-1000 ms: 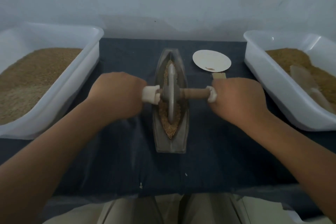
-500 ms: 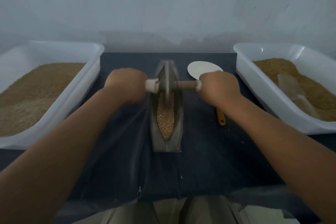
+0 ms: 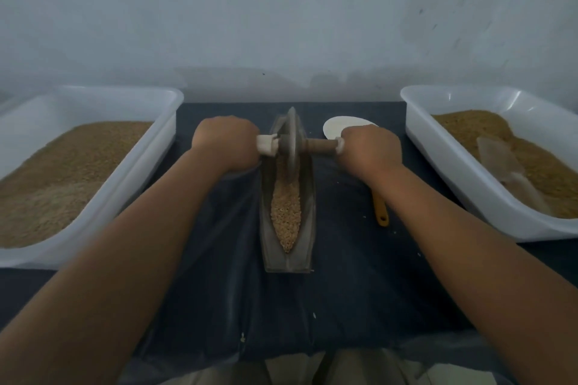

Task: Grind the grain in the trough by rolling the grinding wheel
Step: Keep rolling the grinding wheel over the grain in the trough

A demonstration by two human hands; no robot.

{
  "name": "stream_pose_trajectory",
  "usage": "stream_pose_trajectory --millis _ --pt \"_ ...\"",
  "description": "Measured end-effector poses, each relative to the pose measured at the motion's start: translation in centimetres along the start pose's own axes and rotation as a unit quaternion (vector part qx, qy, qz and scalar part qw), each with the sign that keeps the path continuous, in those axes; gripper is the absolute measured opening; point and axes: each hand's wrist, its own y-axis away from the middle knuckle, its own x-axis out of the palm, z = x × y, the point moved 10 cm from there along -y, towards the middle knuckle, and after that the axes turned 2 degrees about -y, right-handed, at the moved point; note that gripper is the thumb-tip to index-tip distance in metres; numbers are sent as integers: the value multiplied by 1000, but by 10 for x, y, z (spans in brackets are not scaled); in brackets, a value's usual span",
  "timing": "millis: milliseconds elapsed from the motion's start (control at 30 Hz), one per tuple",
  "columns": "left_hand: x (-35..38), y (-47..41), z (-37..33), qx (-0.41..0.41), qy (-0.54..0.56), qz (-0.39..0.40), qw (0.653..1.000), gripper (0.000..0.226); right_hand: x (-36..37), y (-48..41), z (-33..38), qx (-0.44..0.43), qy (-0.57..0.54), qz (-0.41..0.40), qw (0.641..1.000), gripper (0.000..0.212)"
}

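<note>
Gripping with the left hand (image 3: 223, 142), fingers curled round the white-wrapped end (image 3: 266, 144) of a brown wooden axle (image 3: 320, 145); gripping the opposite end with the right hand (image 3: 370, 147), clenched round it the same way. Between both hands, on that axle, a grey metal grinding wheel (image 3: 292, 141), upright, at the far end of a narrow grey boat-shaped trough (image 3: 308, 228). In the trough's near stretch, pale tan grain (image 3: 285, 216), uncovered by the wheel. Under the trough, a dark blue cloth (image 3: 344, 291) spread over the worktop. Just behind the right hand, a round white plate (image 3: 339, 126), partly hidden. Beside the right forearm, a yellow handle (image 3: 381, 212) on the cloth, its far end out of sight. At far left, a white plastic tub (image 3: 156, 147) heaped with brown granular fill. At far right, a second white plastic tub (image 3: 438, 147) with more of the same and a translucent scoop (image 3: 500, 159) lying on top.
</note>
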Motion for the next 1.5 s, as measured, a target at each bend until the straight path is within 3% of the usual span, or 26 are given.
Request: stream_pose_trajectory --millis 100,300,533,667,900,1133,1300,1500 --pt "5 25 -5 11 -20 3 1000 11 9 26 -5 -6 8 29 1000 34" --pt "23 85 1 35 -5 25 999 13 -29 90 11 -92 37 -67 993 42" --pt "11 11 3 -2 2 14 1000 12 -6 10 5 -29 14 -39 999 34" --pt "8 16 -2 8 -4 31 999 14 2 16 0 -20 16 12 1000 35" --pt "18 88 -2 54 20 19 998 16 -30 91 7 -92 23 -87 992 42" --pt "5 11 1 -20 -4 -6 1000 11 -10 4 6 -43 -2 -61 997 38" --pt "2 32 -6 15 -15 -10 1000 10 0 30 -2 -28 17 -5 999 37" --pt "12 95 0 42 5 -41 998 29 -34 90 10 -97 23 -90 991 42"
